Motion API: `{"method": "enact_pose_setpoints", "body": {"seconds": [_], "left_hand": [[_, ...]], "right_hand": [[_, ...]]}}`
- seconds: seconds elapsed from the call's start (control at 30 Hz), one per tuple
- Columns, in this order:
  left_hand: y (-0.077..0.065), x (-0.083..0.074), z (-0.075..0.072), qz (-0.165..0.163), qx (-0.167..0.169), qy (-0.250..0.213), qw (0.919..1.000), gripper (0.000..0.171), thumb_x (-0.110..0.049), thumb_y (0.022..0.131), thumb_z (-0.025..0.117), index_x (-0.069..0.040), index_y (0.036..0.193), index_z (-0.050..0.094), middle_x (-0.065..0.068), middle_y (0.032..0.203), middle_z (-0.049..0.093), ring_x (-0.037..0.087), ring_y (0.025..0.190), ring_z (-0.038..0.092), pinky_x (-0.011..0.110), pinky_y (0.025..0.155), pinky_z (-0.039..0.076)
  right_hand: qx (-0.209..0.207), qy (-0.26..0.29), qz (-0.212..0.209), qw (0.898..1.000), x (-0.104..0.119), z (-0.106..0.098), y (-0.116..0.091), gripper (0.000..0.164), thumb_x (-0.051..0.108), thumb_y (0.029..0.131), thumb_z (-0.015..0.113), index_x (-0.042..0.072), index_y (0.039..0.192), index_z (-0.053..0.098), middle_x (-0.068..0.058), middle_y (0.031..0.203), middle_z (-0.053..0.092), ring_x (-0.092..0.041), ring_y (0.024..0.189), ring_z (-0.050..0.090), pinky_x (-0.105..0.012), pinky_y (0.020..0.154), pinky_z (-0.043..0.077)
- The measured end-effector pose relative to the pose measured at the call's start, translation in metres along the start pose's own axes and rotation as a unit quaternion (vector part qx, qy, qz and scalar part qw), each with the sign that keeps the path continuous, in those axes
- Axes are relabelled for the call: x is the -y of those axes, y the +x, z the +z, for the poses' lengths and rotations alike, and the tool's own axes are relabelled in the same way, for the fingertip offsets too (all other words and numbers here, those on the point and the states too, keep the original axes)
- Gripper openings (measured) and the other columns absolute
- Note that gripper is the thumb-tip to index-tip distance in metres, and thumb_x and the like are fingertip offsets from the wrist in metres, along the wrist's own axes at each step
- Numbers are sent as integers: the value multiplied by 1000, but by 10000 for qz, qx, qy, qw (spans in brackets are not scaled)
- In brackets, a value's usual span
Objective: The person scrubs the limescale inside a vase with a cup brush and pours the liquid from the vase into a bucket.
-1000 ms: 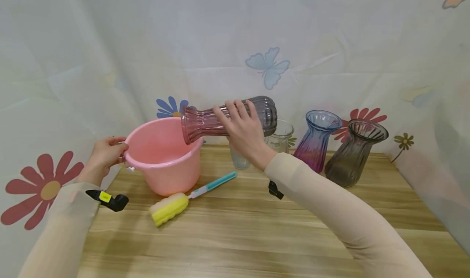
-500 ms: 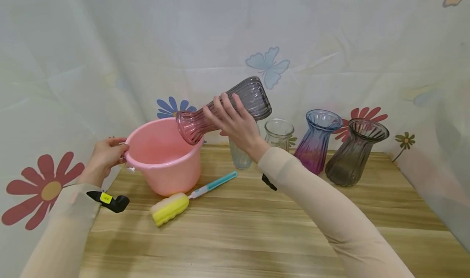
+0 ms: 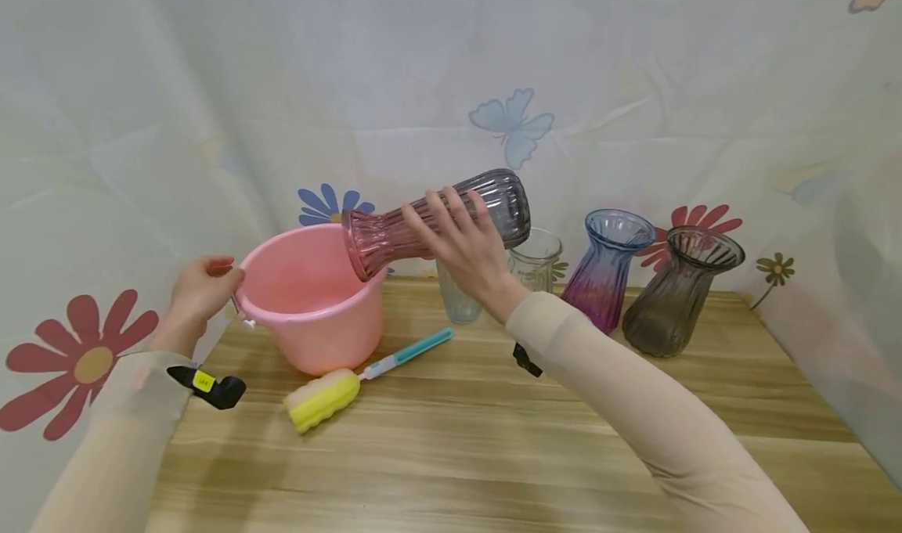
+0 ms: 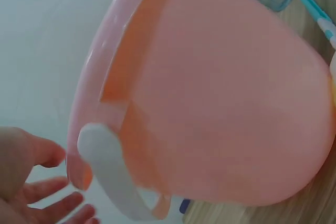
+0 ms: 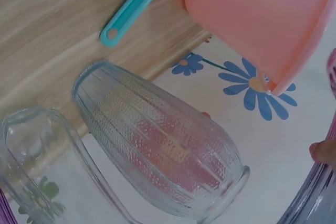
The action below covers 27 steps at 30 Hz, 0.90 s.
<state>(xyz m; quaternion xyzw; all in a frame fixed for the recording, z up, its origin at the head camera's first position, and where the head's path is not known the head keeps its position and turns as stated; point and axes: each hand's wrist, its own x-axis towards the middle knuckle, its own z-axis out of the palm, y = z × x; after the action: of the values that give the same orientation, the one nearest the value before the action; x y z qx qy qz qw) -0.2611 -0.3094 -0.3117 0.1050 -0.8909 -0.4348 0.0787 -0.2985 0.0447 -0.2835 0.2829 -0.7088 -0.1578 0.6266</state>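
My right hand [image 3: 468, 251] grips a ribbed glass vase [image 3: 387, 239], pink at the mouth and grey toward the base. The vase lies tilted, its mouth lower than its base and over the right rim of a pink bucket [image 3: 331, 339]. In the right wrist view only a thumb tip and part of that vase [image 5: 315, 195] show. At the bucket's left rim is my left hand [image 3: 200, 292]. The left wrist view shows its thumb and spread fingers just off the rim, near the white handle [image 4: 107, 169]. The inside bottom of the bucket is hidden.
A yellow sponge brush [image 3: 324, 401] with a teal handle lies before the bucket. Behind my right hand stand a textured clear vase [image 5: 157, 135] and a clear glass vase [image 3: 535, 271]. Further right are a blue-purple vase [image 3: 606, 275] and a grey vase [image 3: 662, 306]. Fabric hangs behind.
The vase in my right hand tipped more steeply mouth-down, then levelled out somewhat again. My left fingers, earlier pinching the bucket rim, have loosened from it. The bucket stays put.
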Motion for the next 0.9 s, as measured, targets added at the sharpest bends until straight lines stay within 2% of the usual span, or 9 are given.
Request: {"method": "enact_pose_setpoints", "body": {"seconds": [0.07, 0.13, 0.23, 0.33, 0.43, 0.57, 0.67, 0.8, 0.9], "left_hand": [[-4, -10, 5, 228, -410, 127, 9988, 54, -30, 93, 42, 0, 138, 36, 26, 136, 39, 42, 120, 41, 53, 95, 40], [-9, -23, 13, 656, -859, 131, 9941, 49, -28, 92, 45, -4, 134, 44, 22, 133, 44, 40, 119, 43, 52, 95, 40], [-18, -43, 30, 1818, -1309, 61, 9746, 39, -22, 90, 52, -5, 125, 53, 18, 125, 52, 36, 112, 49, 50, 93, 42], [-27, -60, 49, 3157, -1082, -61, 9426, 37, -14, 86, 61, -2, 120, 56, 16, 119, 57, 33, 104, 56, 47, 88, 46], [-36, -74, 66, 3965, -269, -201, 9174, 40, -10, 83, 65, -3, 121, 54, 15, 116, 60, 31, 100, 60, 43, 84, 50], [-51, -92, 85, 3896, 1180, -500, 9120, 53, -15, 84, 65, -12, 133, 44, 10, 127, 54, 31, 111, 56, 44, 89, 48], [-60, -106, 100, 3739, 2073, -706, 9012, 73, -16, 82, 68, -20, 143, 28, 5, 142, 39, 30, 126, 43, 48, 98, 39], [-71, -116, 121, 3867, 2474, -903, 8838, 91, -9, 73, 75, -18, 145, 20, 4, 147, 30, 28, 133, 33, 49, 102, 35], [-71, -108, 142, 3940, 2350, -937, 8836, 91, -9, 71, 77, -14, 144, 23, 7, 142, 37, 27, 129, 38, 45, 99, 39]], "right_hand": [[133, 339, 278, 9990, 0, -7, -1, 48, 24, 85, 59, 23, 130, 45, -7, 121, 52, -26, 113, 48, -45, 96, 35], [265, 726, 621, 9951, 0, -14, -2, 54, 35, 82, 63, 22, 131, 44, -7, 122, 52, -27, 111, 48, -46, 94, 36], [478, 1319, 1180, 9831, 1, -26, -2, 68, 51, 76, 64, 21, 133, 42, -9, 122, 50, -28, 110, 47, -46, 92, 35], [593, 1930, 1752, 9636, 3, -36, -3, 75, 53, 71, 68, 19, 132, 41, -9, 122, 50, -28, 107, 47, -46, 88, 35], [674, 2582, 2232, 9375, 6, -45, -4, 82, 50, 65, 75, 18, 132, 40, -8, 122, 49, -27, 105, 47, -45, 86, 34], [750, 3249, 2589, 9065, 9, -56, -7, 87, 48, 63, 78, 15, 133, 37, -8, 122, 49, -25, 106, 47, -45, 85, 35], [805, 3653, 2763, 8853, 11, -60, -13, 88, 45, 64, 78, 12, 133, 35, -8, 124, 49, -23, 109, 48, -43, 89, 38], [1212, 4126, 3263, 8418, 14, -66, -25, 88, 42, 66, 77, 10, 135, 33, -8, 124, 49, -20, 108, 51, -39, 87, 47], [1693, 4391, 3735, 7994, 16, -69, -36, 88, 41, 67, 77, 10, 136, 32, -7, 122, 52, -20, 105, 55, -40, 81, 50]]}}
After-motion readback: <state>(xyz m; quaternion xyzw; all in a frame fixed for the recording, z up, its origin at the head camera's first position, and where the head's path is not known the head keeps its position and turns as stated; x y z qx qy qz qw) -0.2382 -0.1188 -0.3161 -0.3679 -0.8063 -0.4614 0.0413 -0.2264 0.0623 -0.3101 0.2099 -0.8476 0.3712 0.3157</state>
